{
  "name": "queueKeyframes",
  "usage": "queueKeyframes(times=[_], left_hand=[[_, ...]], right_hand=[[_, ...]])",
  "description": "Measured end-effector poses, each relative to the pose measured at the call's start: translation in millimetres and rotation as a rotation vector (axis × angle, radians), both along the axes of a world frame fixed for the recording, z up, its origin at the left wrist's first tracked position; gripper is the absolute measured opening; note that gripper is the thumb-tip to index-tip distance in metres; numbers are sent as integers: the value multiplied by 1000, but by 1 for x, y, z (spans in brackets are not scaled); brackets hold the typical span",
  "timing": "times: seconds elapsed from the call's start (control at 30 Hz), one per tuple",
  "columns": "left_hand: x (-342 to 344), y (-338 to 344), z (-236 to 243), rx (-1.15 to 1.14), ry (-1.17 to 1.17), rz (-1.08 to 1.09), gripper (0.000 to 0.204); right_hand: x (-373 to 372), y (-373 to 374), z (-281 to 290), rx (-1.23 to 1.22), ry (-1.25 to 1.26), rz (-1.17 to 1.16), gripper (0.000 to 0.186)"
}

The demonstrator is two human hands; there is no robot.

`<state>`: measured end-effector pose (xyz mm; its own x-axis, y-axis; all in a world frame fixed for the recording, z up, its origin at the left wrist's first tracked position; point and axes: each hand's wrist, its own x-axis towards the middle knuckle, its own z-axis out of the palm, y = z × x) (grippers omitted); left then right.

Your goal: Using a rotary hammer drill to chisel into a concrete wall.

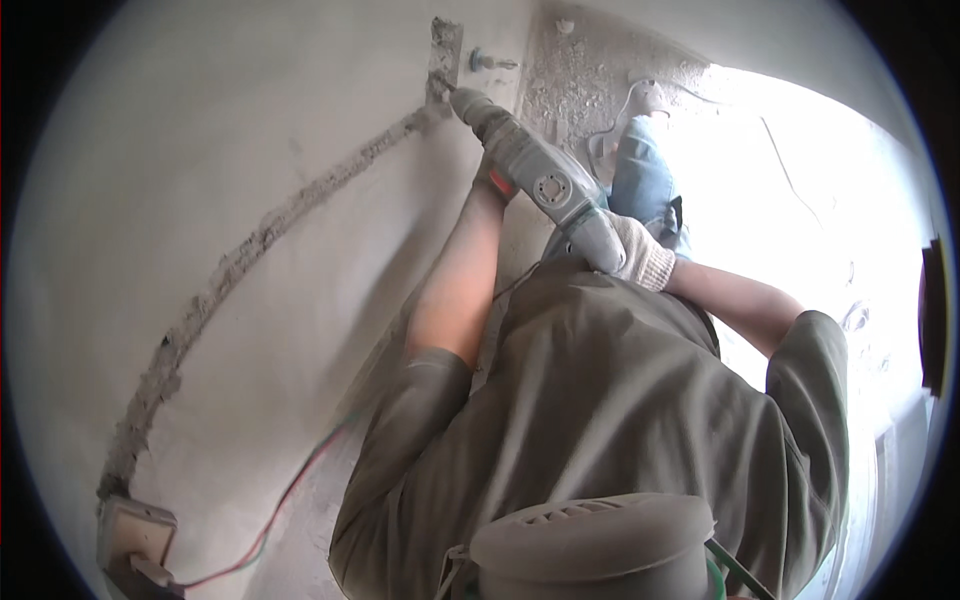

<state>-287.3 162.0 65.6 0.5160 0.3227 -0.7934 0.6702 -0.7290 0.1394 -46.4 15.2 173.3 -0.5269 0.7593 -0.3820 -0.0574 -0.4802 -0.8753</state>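
A dusty grey rotary hammer (545,180) slants up and left across my front, its nose at the wall. Its tip meets the top end of a rough groove (255,245) cut into the pale wall; dust and shadow blur the exact contact. My right hand (642,256), in a knitted work glove, is closed round the rear handle. Farther forward, my left hand (490,182) grips the tool from its left side, near a red part. Most of the left fingers are hidden behind the tool body.
A metal pipe fitting (492,62) sticks out right of the groove's upper end. At lower left, a wall socket (140,540) holds a plug with a red and green cord (290,490). Rubble (575,95) covers the far floor, where a thin cable runs beside my foot.
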Motion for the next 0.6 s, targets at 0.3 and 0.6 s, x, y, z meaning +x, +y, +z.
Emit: queueKeyframes(times=[0.3, 0.6], left_hand=[[-8, -16, -11, 437, -348, -128, 38], [-41, -14, -18, 1260, 560, -1720, 26]], right_hand=[[26, -12, 6, 32, 31, -178, 76], [63, -13, -8, -132, 282, -25, 55]])
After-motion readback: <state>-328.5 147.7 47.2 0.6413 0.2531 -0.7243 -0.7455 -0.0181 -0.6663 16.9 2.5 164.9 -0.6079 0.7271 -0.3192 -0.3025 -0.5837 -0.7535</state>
